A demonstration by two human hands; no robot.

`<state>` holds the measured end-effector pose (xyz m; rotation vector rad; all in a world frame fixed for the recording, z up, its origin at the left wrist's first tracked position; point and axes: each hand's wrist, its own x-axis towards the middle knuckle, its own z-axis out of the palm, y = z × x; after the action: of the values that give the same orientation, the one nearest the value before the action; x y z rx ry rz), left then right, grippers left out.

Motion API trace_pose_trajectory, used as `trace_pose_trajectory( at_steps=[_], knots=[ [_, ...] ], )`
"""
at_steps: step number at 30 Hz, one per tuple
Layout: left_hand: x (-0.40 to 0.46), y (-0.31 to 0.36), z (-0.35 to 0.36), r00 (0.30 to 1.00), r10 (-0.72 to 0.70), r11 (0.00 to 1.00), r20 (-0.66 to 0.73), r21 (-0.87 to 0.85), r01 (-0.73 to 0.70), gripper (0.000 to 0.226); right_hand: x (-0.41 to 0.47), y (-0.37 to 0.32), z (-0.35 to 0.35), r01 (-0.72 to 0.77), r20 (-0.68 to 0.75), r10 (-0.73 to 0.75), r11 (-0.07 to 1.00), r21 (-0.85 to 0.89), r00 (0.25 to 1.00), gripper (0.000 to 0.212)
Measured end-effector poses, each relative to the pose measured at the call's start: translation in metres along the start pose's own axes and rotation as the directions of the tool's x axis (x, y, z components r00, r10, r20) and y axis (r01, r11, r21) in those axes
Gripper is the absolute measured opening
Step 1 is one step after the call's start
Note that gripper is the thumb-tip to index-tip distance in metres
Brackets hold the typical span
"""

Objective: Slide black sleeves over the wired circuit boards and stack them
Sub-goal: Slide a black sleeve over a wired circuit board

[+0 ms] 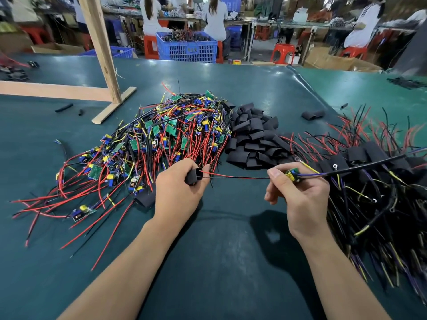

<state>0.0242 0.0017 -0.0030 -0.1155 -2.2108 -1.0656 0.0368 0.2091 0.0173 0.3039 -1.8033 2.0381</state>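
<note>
Left grip (179,184) is curled round a short black tube sleeve (191,177), with the red and black wires (233,176) running into its mouth. Right grip (298,190) pinches the small green circuit board (293,174) between thumb and fingers, wires stretched taut between the 2 hands over the dark green desk (231,250). Left of that board lies the tangled heap of bare wired boards (161,132), beyond it the loose sleeve pile (254,137), and right beside it the sleeved stack (374,172).
</note>
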Motion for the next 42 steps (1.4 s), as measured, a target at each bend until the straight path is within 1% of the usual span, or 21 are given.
trace_pose_trajectory(
  at_steps=[2, 7, 10, 12, 14, 16, 19, 21, 23, 25, 27, 29, 31, 33, 35, 38, 40, 42],
  knots=[
    [0.000, 0.001, 0.000, 1.000, 0.012, 1.000, -0.002, 0.009, -0.012, 0.047, -0.001, 0.000, 0.000, 0.009, 0.007, -0.009, 1.000, -0.019, 1.000, 0.010],
    [-0.001, 0.004, -0.002, 1.000, 0.029, 0.999, 0.002, -0.029, -0.029, 0.045, 0.000, -0.001, -0.001, 0.037, 0.004, -0.037, 0.996, -0.086, 0.999, 0.010],
    [-0.003, 0.004, -0.002, 0.995, 0.082, 0.994, 0.051, -0.078, -0.078, 0.045, 0.001, -0.001, -0.001, 0.030, -0.012, -0.031, 0.993, -0.111, 0.999, 0.010],
    [-0.004, 0.004, -0.001, 0.991, 0.103, 0.992, 0.082, -0.082, -0.096, 0.044, 0.000, -0.002, -0.001, 0.030, -0.008, -0.031, 0.993, -0.116, 0.999, 0.010],
    [-0.004, 0.003, -0.002, 0.984, 0.140, 0.990, 0.112, -0.015, -0.139, 0.042, 0.000, -0.004, -0.001, 0.028, 0.011, -0.027, 0.994, -0.105, 1.000, 0.010],
    [-0.002, 0.002, -0.003, 0.970, 0.201, 0.973, 0.137, 0.085, -0.214, 0.036, -0.002, -0.004, 0.000, -0.007, 0.060, 0.012, 0.997, -0.079, 0.998, 0.010],
    [-0.001, 0.003, -0.003, 0.933, 0.304, 0.925, 0.191, 0.176, -0.338, 0.030, -0.004, -0.004, 0.005, -0.116, 0.145, 0.122, 0.992, -0.046, 0.982, 0.012],
    [-0.001, 0.005, -0.002, 0.906, 0.328, 0.878, 0.267, 0.267, -0.397, 0.028, -0.006, -0.003, 0.009, -0.188, 0.177, 0.190, 0.982, -0.027, 0.966, 0.009],
    [-0.002, 0.008, -0.003, 0.890, 0.324, 0.806, 0.320, 0.399, -0.437, 0.020, -0.006, -0.004, 0.012, -0.239, 0.183, 0.234, 0.971, 0.003, 0.955, 0.003],
    [-0.004, 0.010, -0.004, 0.883, 0.317, 0.751, 0.347, 0.477, -0.457, 0.013, -0.004, -0.008, 0.012, -0.268, 0.162, 0.257, 0.962, 0.046, 0.953, 0.011],
    [-0.006, 0.014, -0.004, 0.877, 0.302, 0.719, 0.373, 0.516, -0.466, 0.017, -0.002, -0.012, 0.011, -0.308, 0.135, 0.291, 0.943, 0.125, 0.947, 0.020],
    [-0.009, 0.020, -0.003, 0.875, 0.302, 0.710, 0.379, 0.523, -0.472, 0.017, -0.001, -0.013, 0.011, -0.345, 0.130, 0.326, 0.921, 0.182, 0.937, 0.022],
    [-0.012, 0.026, 0.001, 0.876, 0.312, 0.706, 0.366, 0.528, -0.472, 0.020, -0.002, -0.011, 0.014, -0.386, 0.139, 0.367, 0.909, 0.159, 0.920, 0.027],
    [-0.014, 0.030, 0.003, 0.879, 0.313, 0.704, 0.360, 0.534, -0.469, 0.016, -0.004, -0.008, 0.019, -0.436, 0.161, 0.415, 0.890, 0.131, 0.895, 0.030],
    [-0.015, 0.032, 0.005, 0.891, 0.265, 0.699, 0.367, 0.564, -0.440, 0.016, -0.005, -0.005, 0.023, -0.469, 0.185, 0.441, 0.870, 0.152, 0.878, 0.030],
    [-0.017, 0.033, 0.005, 0.900, 0.192, 0.666, 0.392, 0.621, -0.413, 0.018, -0.005, -0.005, 0.022, -0.471, 0.215, 0.436, 0.868, 0.157, 0.874, 0.030],
    [-0.017, 0.034, 0.004, 0.893, 0.180, 0.656, 0.412, 0.627, -0.421, 0.015, -0.005, -0.006, 0.022, -0.459, 0.227, 0.421, 0.876, 0.148, 0.878, 0.025],
    [-0.015, 0.036, 0.003, 0.886, 0.187, 0.666, 0.425, 0.608, -0.433, 0.018, -0.005, -0.007, 0.021, -0.437, 0.218, 0.403, 0.888, 0.141, 0.889, 0.020]
  ],
)
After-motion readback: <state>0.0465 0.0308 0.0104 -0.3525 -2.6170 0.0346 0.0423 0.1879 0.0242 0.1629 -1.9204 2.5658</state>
